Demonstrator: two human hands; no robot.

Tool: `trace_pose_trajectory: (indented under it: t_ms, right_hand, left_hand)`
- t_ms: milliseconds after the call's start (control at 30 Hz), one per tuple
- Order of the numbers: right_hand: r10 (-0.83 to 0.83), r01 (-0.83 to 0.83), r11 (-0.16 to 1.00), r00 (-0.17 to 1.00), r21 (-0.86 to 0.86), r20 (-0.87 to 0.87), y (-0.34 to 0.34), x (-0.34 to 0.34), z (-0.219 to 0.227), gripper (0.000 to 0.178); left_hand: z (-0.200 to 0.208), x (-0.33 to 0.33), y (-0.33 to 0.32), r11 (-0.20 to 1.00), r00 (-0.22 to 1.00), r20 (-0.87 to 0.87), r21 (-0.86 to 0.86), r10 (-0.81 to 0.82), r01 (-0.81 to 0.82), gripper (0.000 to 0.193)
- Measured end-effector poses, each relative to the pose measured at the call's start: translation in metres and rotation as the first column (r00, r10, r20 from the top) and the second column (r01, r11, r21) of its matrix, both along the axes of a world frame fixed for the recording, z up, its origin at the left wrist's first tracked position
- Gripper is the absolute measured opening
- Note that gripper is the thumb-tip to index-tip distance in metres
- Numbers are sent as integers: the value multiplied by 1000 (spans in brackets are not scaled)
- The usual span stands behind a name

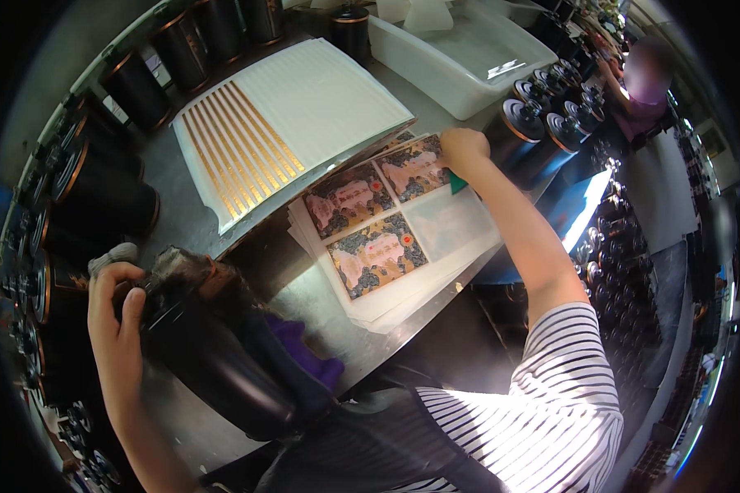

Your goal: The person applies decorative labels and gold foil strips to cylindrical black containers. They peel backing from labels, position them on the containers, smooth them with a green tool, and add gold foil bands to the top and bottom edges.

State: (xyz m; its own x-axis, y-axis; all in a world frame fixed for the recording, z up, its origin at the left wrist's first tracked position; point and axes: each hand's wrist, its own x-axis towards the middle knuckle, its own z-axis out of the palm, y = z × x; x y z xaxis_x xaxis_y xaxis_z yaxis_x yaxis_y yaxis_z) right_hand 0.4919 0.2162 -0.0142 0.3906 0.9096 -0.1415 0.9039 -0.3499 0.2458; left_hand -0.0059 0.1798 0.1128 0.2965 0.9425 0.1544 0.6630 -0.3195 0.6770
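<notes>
My right hand (466,152) is closed round a small green flat piece (457,182), perhaps a scraper, most of it hidden under the fingers. It rests at the upper right of a stack of printed sheets (378,255) with dark, gold and pink patterned panels; the lower right panel is pale. At the left, my left hand (117,308) has its fingers curled beside the upper end of a tilted black cylinder (222,361). A grey, cloth-like bit (113,258) shows at its fingers; its grip is partly hidden.
A white sheet with gold stripes (242,152) lies behind the printed stack. Beyond it stands a white plastic tub (444,70). Black canisters (103,193) line the left and back; more (522,123) stand right. Purple cloth (300,349) hangs near me. Another person (645,90) is far right.
</notes>
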Motion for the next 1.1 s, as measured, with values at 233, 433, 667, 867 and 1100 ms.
trace_pose_trajectory:
  t_ms: [233,433,667,867,1100]
  right_hand:
    - [-20,-3,991,985,132,173,-9,-3,-17,11]
    - [79,-155,949,960,274,268,-5,-9,-27,16]
    - [208,-255,779,967,572,147,-63,-76,46,13]
    - [459,-267,601,887,753,-52,-116,-129,137,12]
    - [616,-296,704,707,645,-347,-151,-194,200,7]
  left_hand:
    - [-29,-9,-73,979,898,404,31,173,-202,42]
    - [-61,11,-119,928,642,713,-373,281,8,88]
    - [-70,9,-120,865,589,730,-492,346,102,97]
    - [-60,10,-117,953,907,347,95,240,-289,91]
    - [-67,-7,-134,903,995,18,422,-102,85,40]
